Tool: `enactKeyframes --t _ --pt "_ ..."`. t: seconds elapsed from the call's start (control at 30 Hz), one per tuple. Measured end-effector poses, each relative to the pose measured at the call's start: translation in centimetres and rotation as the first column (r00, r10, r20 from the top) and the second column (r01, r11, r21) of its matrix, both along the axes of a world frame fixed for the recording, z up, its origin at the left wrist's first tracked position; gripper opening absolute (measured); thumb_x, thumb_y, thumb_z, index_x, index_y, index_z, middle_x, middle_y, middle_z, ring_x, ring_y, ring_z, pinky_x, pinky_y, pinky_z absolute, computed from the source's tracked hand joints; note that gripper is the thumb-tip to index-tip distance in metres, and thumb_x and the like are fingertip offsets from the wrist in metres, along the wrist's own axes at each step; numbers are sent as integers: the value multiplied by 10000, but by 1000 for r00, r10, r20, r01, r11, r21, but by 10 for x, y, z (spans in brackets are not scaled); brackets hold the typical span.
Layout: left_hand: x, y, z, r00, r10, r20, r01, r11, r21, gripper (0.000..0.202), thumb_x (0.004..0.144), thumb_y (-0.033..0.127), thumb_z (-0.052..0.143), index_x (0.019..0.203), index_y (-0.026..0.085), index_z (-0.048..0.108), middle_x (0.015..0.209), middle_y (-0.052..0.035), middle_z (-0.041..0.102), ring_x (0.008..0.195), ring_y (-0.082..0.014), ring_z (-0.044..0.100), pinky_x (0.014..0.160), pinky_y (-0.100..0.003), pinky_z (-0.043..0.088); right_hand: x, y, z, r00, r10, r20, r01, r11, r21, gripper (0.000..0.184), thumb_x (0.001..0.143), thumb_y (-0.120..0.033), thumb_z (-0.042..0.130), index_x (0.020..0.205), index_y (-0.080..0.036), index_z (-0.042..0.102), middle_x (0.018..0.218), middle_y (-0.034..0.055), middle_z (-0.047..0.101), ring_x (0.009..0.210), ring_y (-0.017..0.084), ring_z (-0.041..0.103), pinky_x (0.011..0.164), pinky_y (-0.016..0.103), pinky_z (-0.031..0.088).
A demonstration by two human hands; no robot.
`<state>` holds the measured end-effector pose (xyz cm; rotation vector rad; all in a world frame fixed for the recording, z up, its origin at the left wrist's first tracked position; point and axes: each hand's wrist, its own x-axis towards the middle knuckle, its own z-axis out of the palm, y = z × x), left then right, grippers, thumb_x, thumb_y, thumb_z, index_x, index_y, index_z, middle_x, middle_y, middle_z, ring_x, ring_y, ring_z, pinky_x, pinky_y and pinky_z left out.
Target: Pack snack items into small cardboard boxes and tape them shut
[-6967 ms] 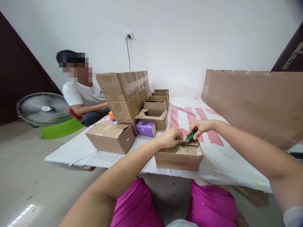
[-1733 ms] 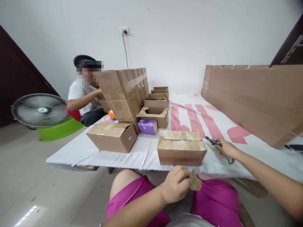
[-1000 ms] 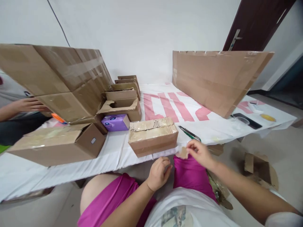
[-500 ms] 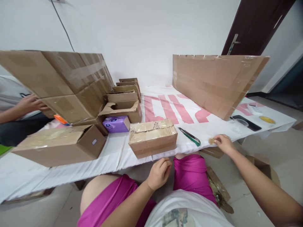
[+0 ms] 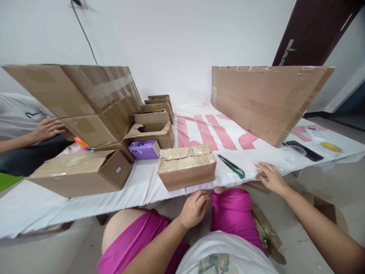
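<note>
Above my lap, my left hand [image 5: 194, 209] is loosely curled, its fingers together and no object showing in it. On the right, my right hand [image 5: 272, 178] rests at the table's front edge with fingers stretched out and apart. A small scrap of brown tape [image 5: 259, 174] lies beneath its fingers, partly hidden. To the left of that hand is a green utility knife [image 5: 231, 166], its blade end pointing away from me. Nearest my left hand on the table sits a taped cardboard box [image 5: 186, 173] with a ragged seam along its top.
Another cardboard box [image 5: 82, 175] and a purple tissue pack [image 5: 144, 149] stand to the left. Behind are open cartons [image 5: 167, 139] and a large cardboard stack [image 5: 82, 91]. A cardboard panel [image 5: 265, 99] stands right, near a phone [image 5: 306, 151]. A co-worker's hand [image 5: 48, 128] shows far left.
My right hand's fingers have gone from pinching the tape scrap to stretched out over it. My left hand keeps its curled pose. The whole view has shifted slightly.
</note>
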<state>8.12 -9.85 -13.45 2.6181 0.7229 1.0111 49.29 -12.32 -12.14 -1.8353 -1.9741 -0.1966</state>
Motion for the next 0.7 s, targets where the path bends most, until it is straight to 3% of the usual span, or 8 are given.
enactKeyframes --t 0.13,0.23,0.33,0.57,0.7 --pt "-1 1 -2 1000 5 -9 -5 1000 11 184 877 101 425 970 192 555 951 -78 622 836 -171 605 738 -288 525 8 7 6 984 173 43 -168 981 -102 380 750 -134 474 1075 -239 640 1086 73 658 1031 252 575 905 417 471" --pt "-3 2 -3 1000 7 -10 -7 1000 10 184 866 95 427 960 193 551 936 -74 619 829 -174 601 730 -287 521 17 7 11 980 201 6 -198 971 -132 215 802 -229 507 954 -241 658 981 73 671 957 252 588 848 408 485" --pt "-4 2 -4 1000 6 -21 -6 1000 -2 176 859 91 430 947 190 547 940 -75 620 833 -179 599 735 -292 520 24 8 16 979 197 -52 -203 966 -162 167 821 -325 516 852 -240 656 922 74 672 911 254 594 822 413 486" --pt "-4 2 -4 1000 -2 -23 2 1000 -18 172 865 98 423 943 188 547 949 -77 623 833 -179 597 736 -291 517 30 9 25 936 20 -351 -119 957 -263 418 727 -632 567 784 -230 667 863 79 684 817 243 633 793 383 506" --pt "-4 2 -3 1000 -2 -30 1 1000 -13 167 870 105 425 945 188 548 948 -76 624 837 -181 598 744 -296 516 28 5 24 914 -23 -405 -86 964 -251 502 657 -717 599 742 -227 667 812 74 681 763 235 630 758 374 502"
